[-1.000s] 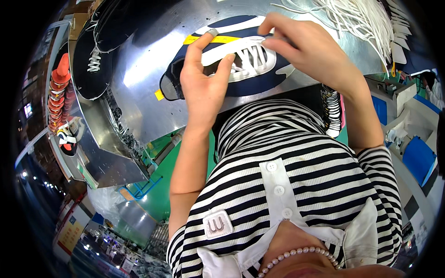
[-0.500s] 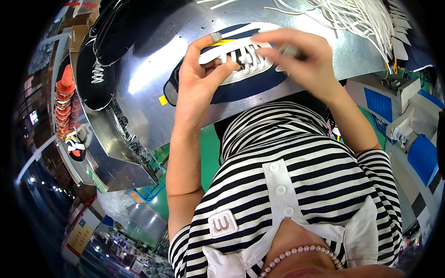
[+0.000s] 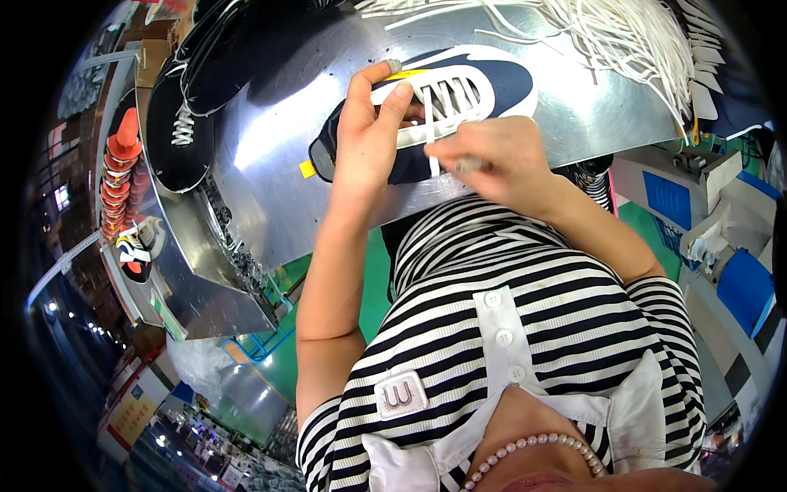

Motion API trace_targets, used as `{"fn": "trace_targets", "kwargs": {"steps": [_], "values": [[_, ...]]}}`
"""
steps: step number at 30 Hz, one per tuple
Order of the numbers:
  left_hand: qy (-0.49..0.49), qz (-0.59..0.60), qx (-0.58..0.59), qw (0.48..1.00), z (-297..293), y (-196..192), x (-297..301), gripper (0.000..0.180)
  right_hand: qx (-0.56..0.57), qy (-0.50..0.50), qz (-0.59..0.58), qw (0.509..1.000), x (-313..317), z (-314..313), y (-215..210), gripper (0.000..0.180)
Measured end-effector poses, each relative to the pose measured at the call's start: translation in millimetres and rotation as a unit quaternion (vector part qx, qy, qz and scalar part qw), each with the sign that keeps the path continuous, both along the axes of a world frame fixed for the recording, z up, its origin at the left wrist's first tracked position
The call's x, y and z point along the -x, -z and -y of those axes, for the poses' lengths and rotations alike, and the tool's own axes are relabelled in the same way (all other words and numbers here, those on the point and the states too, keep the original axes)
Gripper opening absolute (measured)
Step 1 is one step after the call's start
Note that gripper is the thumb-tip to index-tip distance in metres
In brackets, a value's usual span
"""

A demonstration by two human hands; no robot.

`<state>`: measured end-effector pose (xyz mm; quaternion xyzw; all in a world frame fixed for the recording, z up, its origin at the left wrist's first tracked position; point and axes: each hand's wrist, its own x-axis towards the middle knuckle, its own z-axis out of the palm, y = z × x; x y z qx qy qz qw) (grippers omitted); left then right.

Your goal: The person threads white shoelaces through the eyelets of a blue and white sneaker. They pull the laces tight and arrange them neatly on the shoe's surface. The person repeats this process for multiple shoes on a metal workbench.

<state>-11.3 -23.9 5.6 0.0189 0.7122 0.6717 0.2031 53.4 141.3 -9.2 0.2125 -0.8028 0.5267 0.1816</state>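
Note:
A navy and white sneaker (image 3: 492,82) lies on its side on the shiny metal table (image 3: 270,139), toe toward the right. My left hand (image 3: 369,135) grips the sneaker around its tongue and upper, thumb across the eyelets. My right hand (image 3: 492,156) sits just below the shoe and pinches the end of a white lace (image 3: 429,135) that runs down out of the eyelets. The heel end is partly covered by my left hand.
A heap of loose white laces (image 3: 623,41) lies at the table's far right. Black sneakers (image 3: 176,123) rest at the far left. A rack with orange and red pieces (image 3: 123,164) stands left. Blue and white machines (image 3: 721,238) stand at the right, over a green floor.
My right hand has come off the top of the shoe and moved down toward me, drawing the white lace out. My left hand shifted to grip the shoe's upper; the shoe sits a little further right.

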Motion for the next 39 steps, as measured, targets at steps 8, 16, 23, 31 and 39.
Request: {"fn": "trace_targets", "kwargs": {"steps": [8, 16, 23, 31, 39], "values": [[0.058, -0.214, 0.225, 0.949, 13, -27, -30, 0.049, 0.139, 0.037, 0.333, 0.932, -26, -36, -15, 0.017], [0.068, -0.311, 0.322, 0.892, 14, -22, -47, 0.022, 0.017, 0.077, 0.317, 0.945, -1, -4, 2, 0.021], [0.091, -0.284, 0.259, 0.919, 16, -22, -42, 0.023, 0.211, 0.037, 0.324, 0.921, 9, 7, 3, 0.014], [0.043, -0.308, 0.316, 0.896, 12, -15, -43, 0.025, 0.184, 0.026, 0.327, 0.927, -8, 3, -6, 0.023], [0.048, -0.296, 0.323, 0.897, 12, -16, -43, 0.027, 0.055, 0.011, 0.333, 0.941, -22, -9, -11, 0.018]]}}
